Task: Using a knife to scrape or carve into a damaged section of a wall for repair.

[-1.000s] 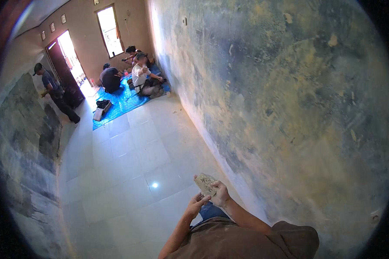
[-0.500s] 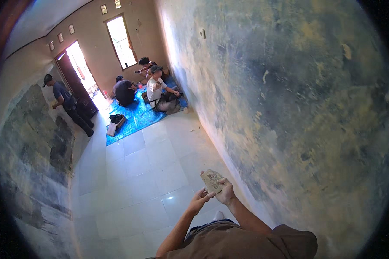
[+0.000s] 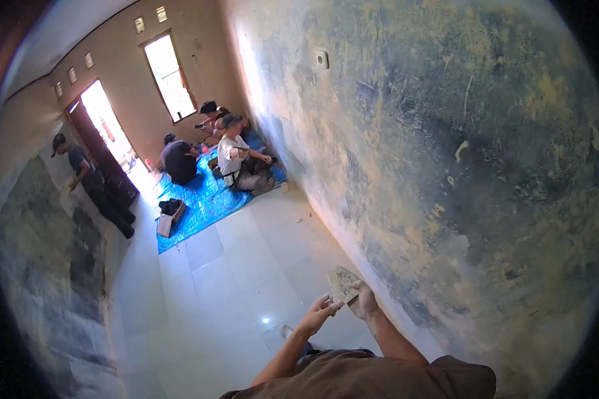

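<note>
My right hand (image 3: 364,304) is closed around the near right edge of a flat, pale grey-beige slab with a rough, speckled face (image 3: 343,284). What the slab is made of, I cannot make out. Just left of its lower edge is my left hand (image 3: 321,312), fingers loosely bent and apart, nothing in it; the fingertips come close to the slab, and I cannot tell whether they touch. Both hands are above the floor in front of me, close to the foot of the patchy grey-green and yellow wall (image 3: 439,179) on my right.
Glossy pale tiles (image 3: 226,286) cover the floor. Farther off, several people sit on a blue tarp (image 3: 199,223) that also holds a box with dark things (image 3: 170,216). Another person (image 3: 93,183) stands at the left wall by the open door. A socket (image 3: 322,60) sits on the right wall.
My left hand has come off the slab's edge, and its fingers have spread. The right hand still holds the slab, now slightly lower and farther right in view. The whole view has shifted.
</note>
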Motion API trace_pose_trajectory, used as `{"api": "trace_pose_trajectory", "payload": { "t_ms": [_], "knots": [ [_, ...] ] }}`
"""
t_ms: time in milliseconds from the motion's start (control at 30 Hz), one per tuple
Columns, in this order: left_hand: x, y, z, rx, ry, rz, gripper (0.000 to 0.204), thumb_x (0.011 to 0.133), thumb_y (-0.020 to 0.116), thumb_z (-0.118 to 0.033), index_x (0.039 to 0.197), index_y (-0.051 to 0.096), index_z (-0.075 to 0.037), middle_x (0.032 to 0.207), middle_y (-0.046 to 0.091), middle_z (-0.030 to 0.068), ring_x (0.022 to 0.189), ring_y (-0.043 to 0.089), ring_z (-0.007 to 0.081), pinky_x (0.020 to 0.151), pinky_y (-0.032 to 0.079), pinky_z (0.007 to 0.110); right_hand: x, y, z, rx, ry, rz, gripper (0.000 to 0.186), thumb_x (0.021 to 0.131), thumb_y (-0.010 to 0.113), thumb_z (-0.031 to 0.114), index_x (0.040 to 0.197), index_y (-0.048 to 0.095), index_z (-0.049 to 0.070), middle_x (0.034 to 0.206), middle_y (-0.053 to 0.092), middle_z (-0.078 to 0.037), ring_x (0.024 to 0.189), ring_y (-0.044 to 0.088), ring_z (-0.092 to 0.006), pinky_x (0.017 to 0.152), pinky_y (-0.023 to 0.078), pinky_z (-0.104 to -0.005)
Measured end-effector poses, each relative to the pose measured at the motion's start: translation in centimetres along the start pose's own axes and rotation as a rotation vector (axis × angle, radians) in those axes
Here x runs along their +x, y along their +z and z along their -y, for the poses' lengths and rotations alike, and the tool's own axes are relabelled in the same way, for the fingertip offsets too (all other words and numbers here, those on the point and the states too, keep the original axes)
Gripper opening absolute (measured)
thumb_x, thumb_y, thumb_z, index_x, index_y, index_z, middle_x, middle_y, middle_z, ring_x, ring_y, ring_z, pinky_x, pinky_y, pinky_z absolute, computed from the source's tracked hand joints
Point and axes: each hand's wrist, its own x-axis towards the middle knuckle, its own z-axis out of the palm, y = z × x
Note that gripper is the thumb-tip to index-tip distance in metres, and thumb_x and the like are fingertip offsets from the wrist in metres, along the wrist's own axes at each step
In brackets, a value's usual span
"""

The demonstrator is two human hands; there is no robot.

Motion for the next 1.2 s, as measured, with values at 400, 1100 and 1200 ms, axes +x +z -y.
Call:
{"api": "trace_pose_trajectory", "payload": {
  "t_ms": [400, 1100, 1200],
  "knots": [
    [4.4, -21.3, -13.5, 0.053, -0.006, 0.101, 0.032, 0.094, 0.067, -0.025, 0.117, 0.058, -0.006, 0.095, 0.061, -0.0044, 0.082, 0.048, 0.0055, 0.071, 0.038, 0.023, 18.0, 10.4, -9.4, -0.077, -0.033, 0.08, 0.044, 0.091, 0.047, 0.014, 0.129, 0.051, -0.009, 0.122, 0.062, -0.017, 0.111, 0.061, -0.0239, 0.101, 0.045, -0.0366],
    [14.9, -50.5, -21.4, -0.147, -0.031, -0.558, 0.032, 0.088, 0.072, -0.014, 0.116, 0.06, -0.005, 0.1, 0.068, 0.0043, 0.086, 0.06, 0.012, 0.072, 0.043, 0.025, 67.9, 7.8, -16.9, -1.215, 0.332, 0.113, 0.026, 0.093, 0.061, 0.024, 0.113, 0.061, 0.007, 0.093, 0.07, -0.008, 0.067, 0.067, -0.0183, 0.053, 0.052, -0.032],
    [18.2, -53.9, -24.8, -0.146, 0.014, -0.565, 0.033, 0.089, 0.071, -0.013, 0.118, 0.058, -0.004, 0.1, 0.067, 0.0039, 0.084, 0.059, 0.0109, 0.07, 0.042, 0.024, 78.1, 11.8, -17.3, -1.25, 0.299, -0.013, 0.045, 0.09, 0.065, 0.027, 0.127, 0.05, 0.007, 0.092, 0.069, -0.011, 0.064, 0.067, -0.0197, 0.049, 0.052, -0.0343]
  ]
}}
